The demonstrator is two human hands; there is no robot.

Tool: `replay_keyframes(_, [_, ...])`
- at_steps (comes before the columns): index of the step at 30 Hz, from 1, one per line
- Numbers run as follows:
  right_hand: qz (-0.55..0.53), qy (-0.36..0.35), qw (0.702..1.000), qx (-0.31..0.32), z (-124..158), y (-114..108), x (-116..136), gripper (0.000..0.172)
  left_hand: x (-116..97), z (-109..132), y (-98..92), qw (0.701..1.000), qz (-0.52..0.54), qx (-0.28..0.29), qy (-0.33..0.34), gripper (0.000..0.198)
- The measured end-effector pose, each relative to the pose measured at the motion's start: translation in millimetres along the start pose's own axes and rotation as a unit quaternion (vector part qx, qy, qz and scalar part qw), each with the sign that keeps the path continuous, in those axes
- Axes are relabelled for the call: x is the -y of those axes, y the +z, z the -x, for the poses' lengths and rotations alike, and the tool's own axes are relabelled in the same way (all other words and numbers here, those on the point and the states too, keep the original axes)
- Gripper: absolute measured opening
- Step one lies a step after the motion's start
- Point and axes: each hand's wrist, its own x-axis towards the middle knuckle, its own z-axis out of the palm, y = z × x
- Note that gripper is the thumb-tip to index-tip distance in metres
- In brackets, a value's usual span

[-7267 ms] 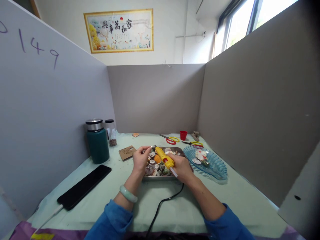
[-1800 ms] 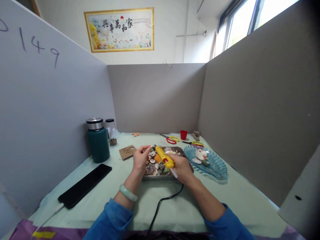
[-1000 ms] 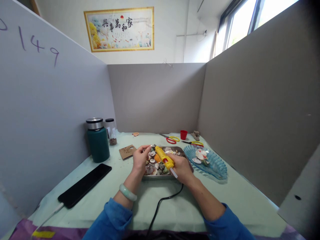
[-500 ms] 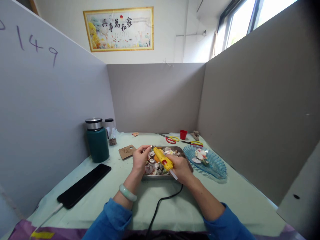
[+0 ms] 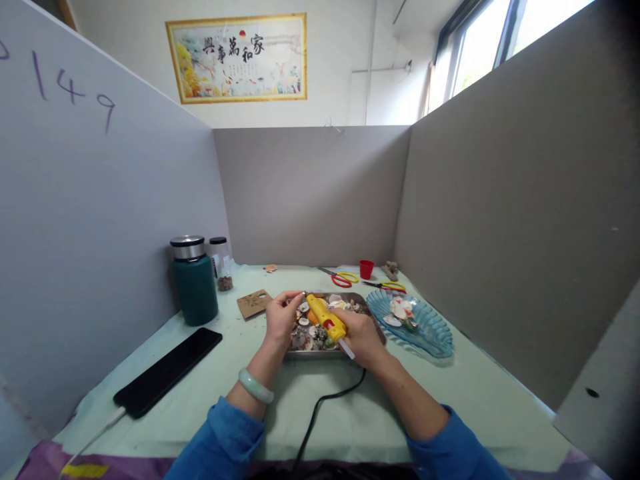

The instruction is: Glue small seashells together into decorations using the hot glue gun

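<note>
My right hand (image 5: 361, 335) is wrapped round a yellow hot glue gun (image 5: 325, 317), its nozzle pointing up and to the left. A white glue stick (image 5: 346, 349) pokes out of its back end. My left hand (image 5: 281, 319) is pinched at the tray's left side, close to the nozzle. Something small is between those fingertips, too tiny to name. Below both hands sits a metal tray (image 5: 320, 355) full of shells and small stones, partly hidden by the hands and the gun.
Right of the tray lies a blue glass dish (image 5: 435, 333) with shells. Behind are scissors (image 5: 343, 278), another pair (image 5: 387, 287) and a red cup (image 5: 367, 269). A cardboard piece (image 5: 254, 304), green flask (image 5: 195, 290), jar (image 5: 220, 257) and phone (image 5: 167, 372) are left. A black cord (image 5: 320, 402) runs frontward.
</note>
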Motion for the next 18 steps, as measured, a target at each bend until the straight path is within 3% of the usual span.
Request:
replay_keyframes(11, [-0.003,-0.009,1.0,0.002,-0.3,-0.1,0.0,0.024,-4.6,1.9,1.6,1.0,0.003,-0.012,0.007,0.025])
replay_keyframes(18, [0.005,0.018,1.0,-0.009,0.0,0.0,1.2,0.027,1.1,-1.1,-0.8,1.0,-0.004,-0.015,-0.001,0.032])
